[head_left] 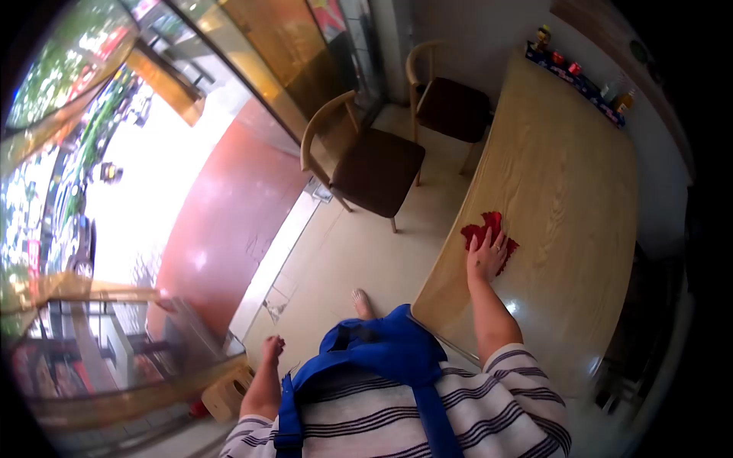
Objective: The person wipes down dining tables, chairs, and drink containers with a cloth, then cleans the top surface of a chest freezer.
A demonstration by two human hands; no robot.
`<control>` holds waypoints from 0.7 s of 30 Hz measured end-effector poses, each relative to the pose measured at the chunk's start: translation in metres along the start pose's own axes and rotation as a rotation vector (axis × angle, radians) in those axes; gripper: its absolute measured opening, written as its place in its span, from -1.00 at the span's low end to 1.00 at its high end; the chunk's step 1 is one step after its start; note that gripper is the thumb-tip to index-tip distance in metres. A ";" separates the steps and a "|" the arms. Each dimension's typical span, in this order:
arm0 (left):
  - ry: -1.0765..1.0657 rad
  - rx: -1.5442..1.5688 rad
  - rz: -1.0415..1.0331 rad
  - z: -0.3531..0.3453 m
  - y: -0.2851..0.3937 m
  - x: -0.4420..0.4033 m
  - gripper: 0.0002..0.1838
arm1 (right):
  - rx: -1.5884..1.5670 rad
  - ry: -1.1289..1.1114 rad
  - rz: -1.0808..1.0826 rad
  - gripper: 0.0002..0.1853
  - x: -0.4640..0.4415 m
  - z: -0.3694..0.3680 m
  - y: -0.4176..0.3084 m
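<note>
Left hand [272, 349]: near the blue apron [382, 347]; I see its fingers curled into a loose fist. Right hand [485, 259]: fingers spread, released, laid flat over the cloth. Red cloth [492, 220]: crumpled, on the table [569, 183], near its left edge. Beyond, I count two dark-seated chairs [378, 172]; a row of small items [574, 70] at the table's far end.

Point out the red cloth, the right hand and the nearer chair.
Red cloth [492, 222], head view: its uncovered upper part.
Right hand [485, 260], head view: its back.
Nearer chair [379, 169], head view: its dark seat.
</note>
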State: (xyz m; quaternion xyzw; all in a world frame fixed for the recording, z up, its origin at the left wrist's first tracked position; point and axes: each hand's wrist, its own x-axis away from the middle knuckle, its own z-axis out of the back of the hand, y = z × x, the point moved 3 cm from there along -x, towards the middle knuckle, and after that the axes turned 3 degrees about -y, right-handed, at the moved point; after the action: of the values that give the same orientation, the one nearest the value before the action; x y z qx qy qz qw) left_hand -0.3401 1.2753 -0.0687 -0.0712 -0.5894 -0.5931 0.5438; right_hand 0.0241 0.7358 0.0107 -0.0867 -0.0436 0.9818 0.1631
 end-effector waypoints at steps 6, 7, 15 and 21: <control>-0.080 -0.478 -0.359 -0.067 0.249 -0.157 -0.72 | 0.055 0.076 0.016 -0.51 0.004 0.006 0.001; -0.059 -0.565 -0.376 -0.093 0.289 -0.165 -0.69 | 0.051 0.080 0.028 -0.52 0.005 0.005 0.000; -0.066 -0.889 -0.818 -0.270 0.466 -0.212 -0.26 | 0.000 0.048 0.001 -0.43 0.007 0.004 0.003; 0.047 -0.918 -0.583 -0.293 0.500 -0.276 -0.04 | -0.029 0.021 -0.009 -0.43 0.007 0.010 0.001</control>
State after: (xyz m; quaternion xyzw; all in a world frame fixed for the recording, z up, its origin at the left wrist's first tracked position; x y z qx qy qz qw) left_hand 0.2979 1.3461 -0.0447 -0.1218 -0.2528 -0.9172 0.2829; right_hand 0.0153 0.7371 0.0196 -0.0992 -0.0567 0.9794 0.1664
